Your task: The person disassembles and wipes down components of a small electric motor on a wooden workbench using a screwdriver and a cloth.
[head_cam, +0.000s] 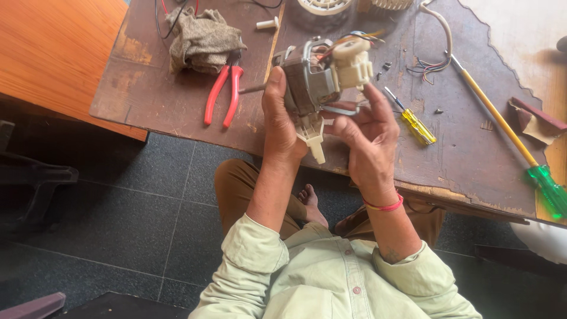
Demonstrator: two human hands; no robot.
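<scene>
At the centre of the frame, just above a worn brown table (177, 100) edge, a small electric fan motor (316, 80) is held up between two bare hands. The left hand (279, 121) wraps the motor's left side, thumb up along the metal housing and fingers curled behind it (the fingertips themselves are hidden). The right hand (366, 133) cups the motor from the right and below, its fingers half curled and pressed against a grey metal bracket at the motor's lower edge; a red band circles that wrist. The motor's cream plastic gearbox faces the upper right, coloured wires run from its top, a thin shaft projects to the left, and a cream plastic stub points down between the hands.

On the table, left of the motor, lie red-handled pliers (223, 94) beside a crumpled grey-brown rag (201, 38). Right of the hands lies a small yellow-handled screwdriver (413, 121); farther right, a long screwdriver with a yellow shaft and green handle (546, 186) runs diagonally toward the right edge. A few dark screws (385, 66) lie near the motor's upper right. Below, a dark tiled floor (118, 218).
</scene>
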